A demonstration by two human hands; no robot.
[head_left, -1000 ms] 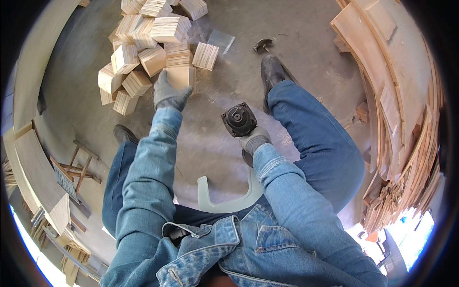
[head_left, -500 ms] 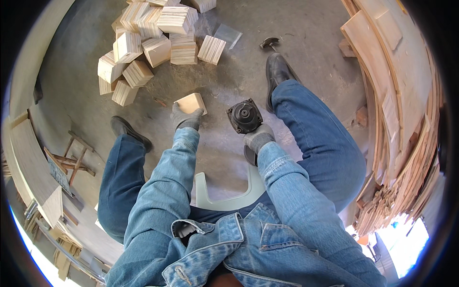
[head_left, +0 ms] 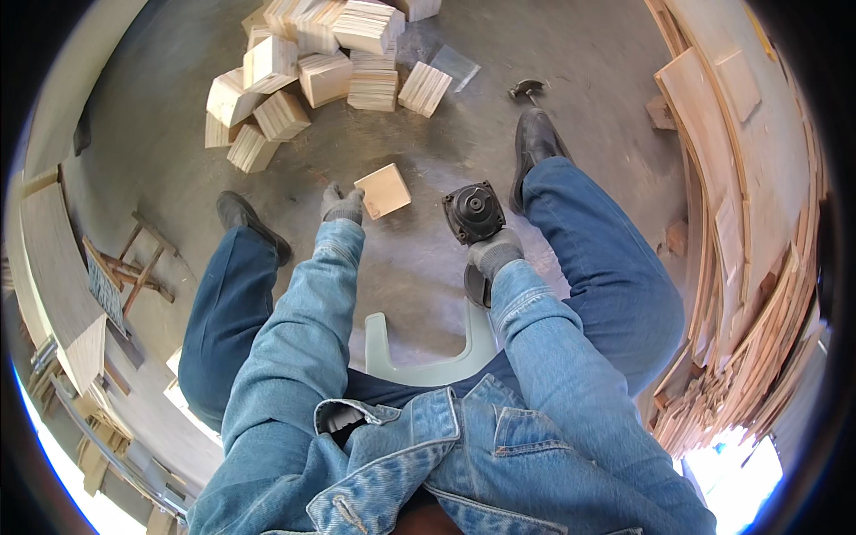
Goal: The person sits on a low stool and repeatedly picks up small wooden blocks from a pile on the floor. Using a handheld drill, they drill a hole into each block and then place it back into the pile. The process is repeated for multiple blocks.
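Observation:
A square wooden block (head_left: pixel 383 191) lies on the floor in front of me, pale side up. Beside its left edge is my left hand (head_left: pixel 342 205) in a grey glove, its fingers apart and partly curled. It holds nothing that I can see; whether a fingertip touches the block I cannot tell. To the right, my gloved right hand (head_left: pixel 496 252) is closed around the handle of a black nail gun (head_left: pixel 473 212). The tool's square cap, with bolts at its corners, faces up, and its lower end is mostly hidden.
Layered plywood blocks (head_left: pixel 325 78) are heaped at the far left, near a clear plastic bag (head_left: pixel 456 68). A hammer (head_left: pixel 526 88) lies beyond my right shoe. Wood sheets (head_left: pixel 713 160) line the right side. A pale green U-shaped piece (head_left: pixel 432 370) sits between my legs.
My left hand has let go of the wooden block and drawn off to its left side; the block rests on the floor. The right hand keeps its grip on the nail gun. The view has shifted slightly.

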